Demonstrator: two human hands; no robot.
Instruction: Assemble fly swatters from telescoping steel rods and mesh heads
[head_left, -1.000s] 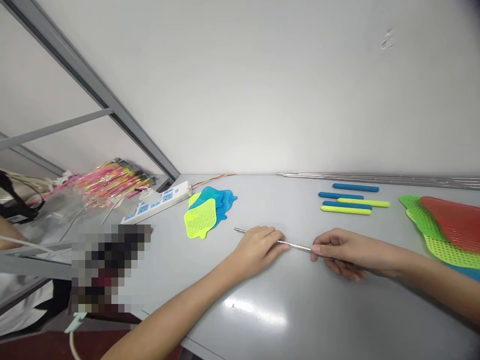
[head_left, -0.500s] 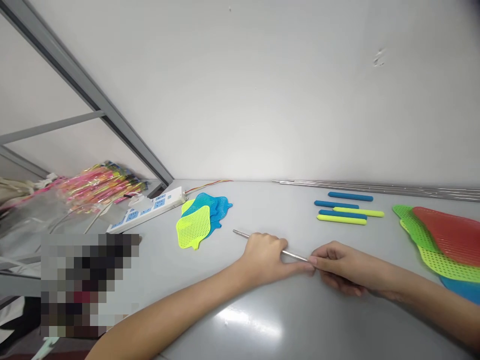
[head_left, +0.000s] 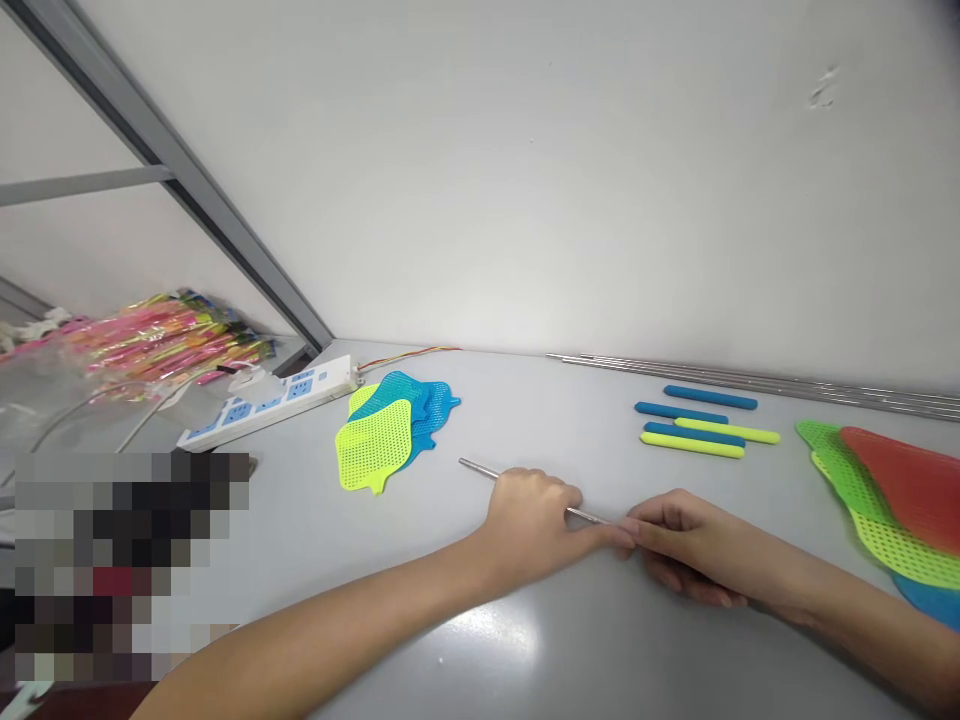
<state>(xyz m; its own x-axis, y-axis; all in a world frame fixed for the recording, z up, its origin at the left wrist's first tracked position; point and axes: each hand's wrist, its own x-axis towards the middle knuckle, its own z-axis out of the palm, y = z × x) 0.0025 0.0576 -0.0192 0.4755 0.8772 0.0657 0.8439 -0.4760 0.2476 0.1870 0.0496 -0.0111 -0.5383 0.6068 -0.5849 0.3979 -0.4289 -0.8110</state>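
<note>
Fingers of both hands on one metal rod [head_left: 478, 468]

Left hand [head_left: 525, 525]: palm down, fingers curled over the rod's middle, thumb stretched toward the right hand [head_left: 686, 545]. Right: thumb and fingers pinching the rod's right end; exact tip hidden. Hands meet or nearly; can't tell. Rod's long axis slants from far left to near right, low over the table [head_left: 300, 520]. Free end sticks out left, toward mesh sheets [head_left: 373, 448], nearer left hand. Blue and yellow sticks [head_left: 694, 447] lie beyond the right hand, nearer it, well apart from the rod.
</note>
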